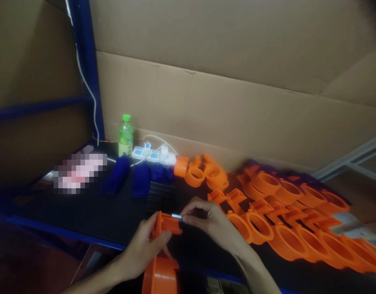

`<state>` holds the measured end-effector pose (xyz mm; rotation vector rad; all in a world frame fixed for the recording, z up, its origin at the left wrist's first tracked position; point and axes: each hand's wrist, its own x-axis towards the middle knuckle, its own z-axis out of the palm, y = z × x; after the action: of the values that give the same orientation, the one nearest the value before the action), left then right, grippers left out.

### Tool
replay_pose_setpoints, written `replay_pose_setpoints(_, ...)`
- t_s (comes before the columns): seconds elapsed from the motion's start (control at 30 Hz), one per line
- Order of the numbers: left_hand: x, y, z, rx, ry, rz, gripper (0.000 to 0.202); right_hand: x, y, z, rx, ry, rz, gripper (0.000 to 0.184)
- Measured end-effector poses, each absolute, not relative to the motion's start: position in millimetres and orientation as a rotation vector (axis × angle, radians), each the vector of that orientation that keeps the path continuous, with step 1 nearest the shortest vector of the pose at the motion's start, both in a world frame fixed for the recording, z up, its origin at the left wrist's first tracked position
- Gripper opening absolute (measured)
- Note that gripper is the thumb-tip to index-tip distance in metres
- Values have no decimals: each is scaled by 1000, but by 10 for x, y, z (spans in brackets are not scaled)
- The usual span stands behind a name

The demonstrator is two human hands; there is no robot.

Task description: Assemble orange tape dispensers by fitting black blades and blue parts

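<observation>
My left hand (148,245) grips an orange plastic part (163,253) near the table's front edge, thumb and fingers wrapped round its upper block. My right hand (206,220) is closed in a pinch on a small white-silver piece (176,216), held against the top of that orange part. Just right of my hands lie rows of several orange ring-shaped parts (286,228) on the black table top (92,212).
Stacks of dark blue pieces (139,177) and a black stack (160,196) lie behind my hands. A green-capped bottle (126,136), a white power strip (154,155) and more orange rings (203,173) stand by the cardboard wall (237,106). A blue shelf post (90,69) rises at the left.
</observation>
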<state>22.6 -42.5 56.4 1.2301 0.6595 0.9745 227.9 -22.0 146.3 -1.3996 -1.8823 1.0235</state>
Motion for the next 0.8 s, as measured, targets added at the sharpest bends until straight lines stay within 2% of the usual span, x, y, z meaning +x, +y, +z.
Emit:
replay_pose_setpoints(0.37, 216, -438, 607, 1289, 709, 924, 30, 2105, -183, 1539, -1320, -1941, 1076, 4)
replay_pose_setpoints(0.8, 221, -396, 632, 1188, 636, 931, 33, 1969, -149, 1556, -1298, -1900, 1242, 7)
